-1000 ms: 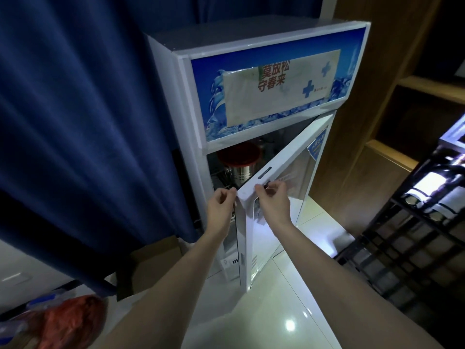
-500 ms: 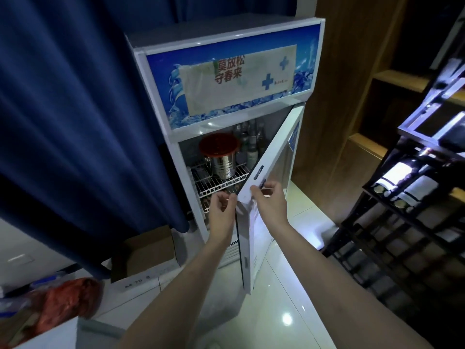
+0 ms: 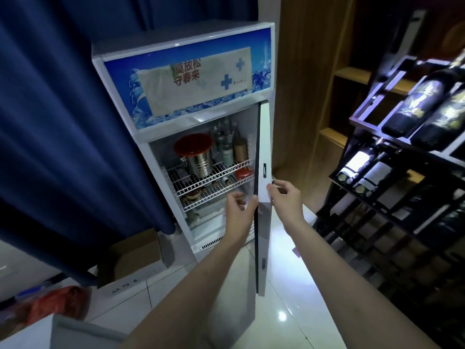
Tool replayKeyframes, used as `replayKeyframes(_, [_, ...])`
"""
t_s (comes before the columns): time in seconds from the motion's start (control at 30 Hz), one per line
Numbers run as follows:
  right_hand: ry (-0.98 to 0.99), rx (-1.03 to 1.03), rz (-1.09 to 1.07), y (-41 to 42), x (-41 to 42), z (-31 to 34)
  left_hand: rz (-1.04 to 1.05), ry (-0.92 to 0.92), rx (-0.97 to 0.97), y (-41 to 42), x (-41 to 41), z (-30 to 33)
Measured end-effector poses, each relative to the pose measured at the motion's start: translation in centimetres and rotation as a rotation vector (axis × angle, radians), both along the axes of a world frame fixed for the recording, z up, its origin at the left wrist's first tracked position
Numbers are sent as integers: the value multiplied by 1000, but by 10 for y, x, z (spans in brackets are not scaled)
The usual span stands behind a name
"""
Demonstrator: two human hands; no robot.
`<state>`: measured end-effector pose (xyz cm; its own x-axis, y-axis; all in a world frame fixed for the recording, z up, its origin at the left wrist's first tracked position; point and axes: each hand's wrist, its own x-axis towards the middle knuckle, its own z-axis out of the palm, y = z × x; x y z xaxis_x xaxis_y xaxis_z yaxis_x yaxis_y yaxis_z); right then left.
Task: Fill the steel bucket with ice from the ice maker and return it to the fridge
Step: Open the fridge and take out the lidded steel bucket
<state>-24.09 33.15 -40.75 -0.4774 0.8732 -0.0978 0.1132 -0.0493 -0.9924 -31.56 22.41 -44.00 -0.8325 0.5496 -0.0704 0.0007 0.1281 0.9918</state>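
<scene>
Both hands, left hand (image 3: 240, 206) and right hand (image 3: 286, 197), on open fridge door (image 3: 263, 222); steel bucket (image 3: 200, 163) inside.

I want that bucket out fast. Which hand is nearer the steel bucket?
Left. The left hand is below the steel bucket, inside the fridge door; the right hand is outside it.

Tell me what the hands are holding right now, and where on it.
Both hands grip the fridge door at its free edge: left hand on the inner side, right hand on the outer.

fridge (image 3: 120, 102): white, topped by a blue ice-patterned panel
steel bucket (image 3: 200, 164): shiny silver, ribbed
bucket lid (image 3: 193, 144): dark red
curtain (image 3: 70, 122): deep blue
shelf racks (image 3: 208, 178): white wire
</scene>
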Motion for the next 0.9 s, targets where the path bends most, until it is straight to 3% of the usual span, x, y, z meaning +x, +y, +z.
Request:
replayKeyframes(0.27, [-29,-3,-107,37,42,4,-146,42,-161,44,25,13])
replayKeyframes(0.43, [-149,107,-118,54,55,11,-209,52,-195,57,29,25])
replayKeyframes(0.73, [-201,437,-111,60,39,44,-80,-45,-101,46,-12,39])
replayKeyframes(0.9, [-168,424,-20,48,6,50,36,-11,-107,26,-48,49])
